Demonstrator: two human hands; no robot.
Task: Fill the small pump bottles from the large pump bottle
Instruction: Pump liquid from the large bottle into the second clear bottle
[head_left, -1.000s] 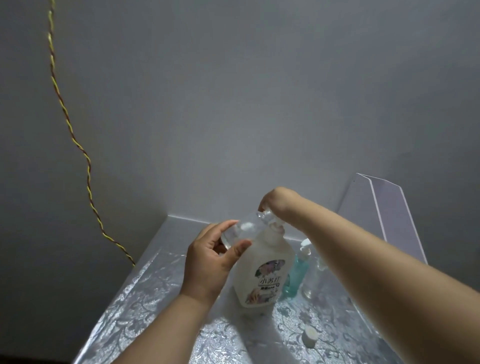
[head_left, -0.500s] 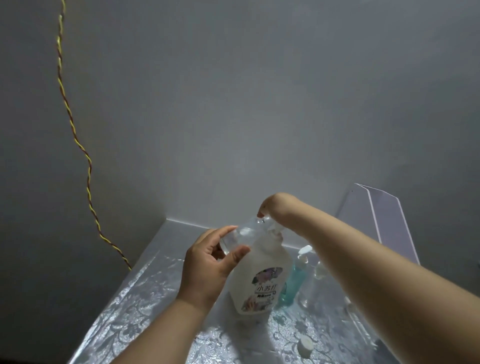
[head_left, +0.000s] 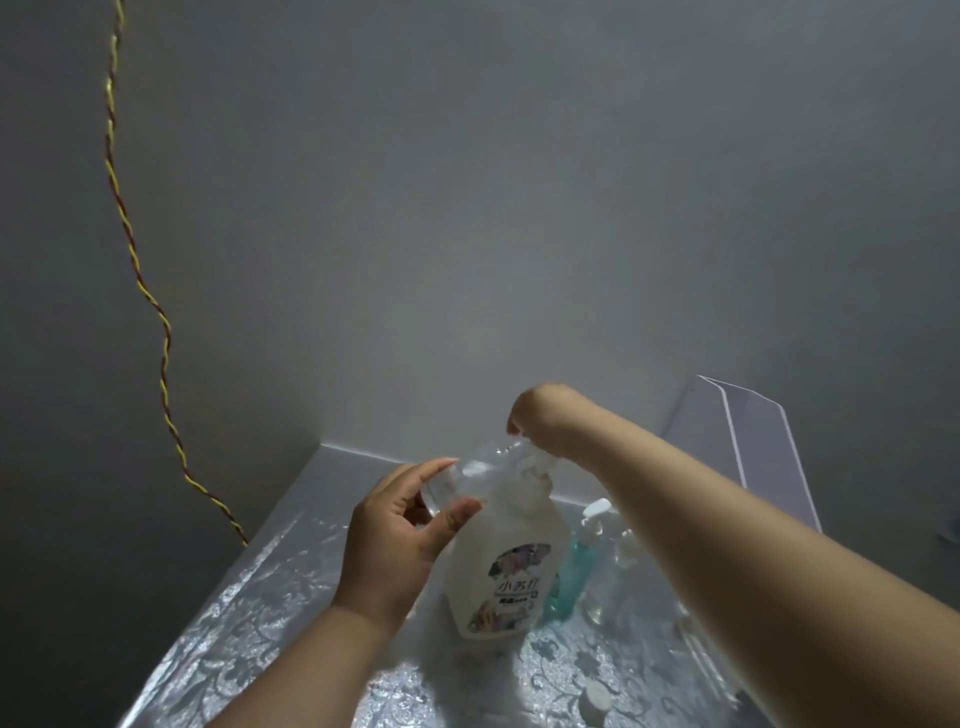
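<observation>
On the left, a twisted yellow and red cord (head_left: 136, 270) hangs down the wall, well apart from my work. My left hand (head_left: 395, 540) is closed around the bottom of a small clear bottle (head_left: 467, 475); the thumb and fingers wrap its base. I hold this bottle tilted, almost lying, with its open neck pointing to the right, up to the spout of the big bottle.

The big white bottle (head_left: 506, 566) stands upright on the silver patterned table (head_left: 249, 597), in the middle. My right hand (head_left: 543, 418) is on top of its pump. The fingers are curled down over the pump head, but the back of the hand hides them, so how tightly they press I cannot tell.

I judge that I am in the filling step: pumping soap into the small bottle. How full it is I cannot see, it looks mostly clear. The next move calls for a slow, even press, keeping the neck exactly under the spout, or the soap will run outside.

Just beside the big bottle, on the right, stands a blue-green bottle (head_left: 574, 577) with a white pump. A loose white cap (head_left: 595, 701) lies on the table near my right forearm.
</observation>
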